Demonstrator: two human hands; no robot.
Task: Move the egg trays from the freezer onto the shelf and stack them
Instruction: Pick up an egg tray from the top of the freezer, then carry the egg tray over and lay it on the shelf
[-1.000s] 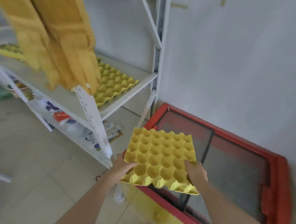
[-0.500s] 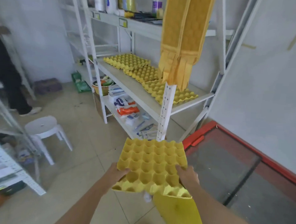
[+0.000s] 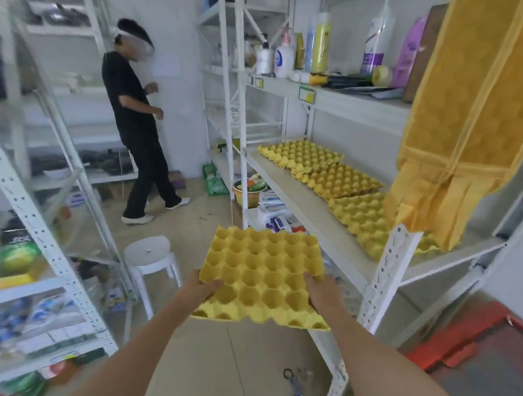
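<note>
Storeroom with white slotted-steel racks on both sides, tiled floor, red-framed freezer (image 3: pixel 470 357) low at right, just past the rack upright.

Nearest: held egg tray (image 3: pixel 262 276), yellow, cups up, roughly level, out in front at about shelf height but short of the shelf (image 3: pixel 302 206), over bare floor. Left hand (image 3: pixel 201 288) is clamped on the near-left edge, thumb on top and the other digits hidden under; right hand (image 3: pixel 318 294) grips the near-right edge the same way. Two-sided grip likely because the tray is thin and floppy; one-handed it would sag.

White stool (image 3: pixel 151 252) stands left of the carry path, clear of it.

Further right, three lots of egg trays (image 3: pixel 343 179) lie in a row along the back of the shelf, corners overlapping, front strip bare. Can't tell how many layers each has. Nearest one is partly behind the upright and a hanging yellow fabric organiser (image 3: pixel 470 118).

Judgement: carry phase, drop not yet made. Next, swing right, clear the upright, nest cups squarely onto a tray.

Far end: person in black (image 3: pixel 137 124) by the back wall, well apart.
</note>
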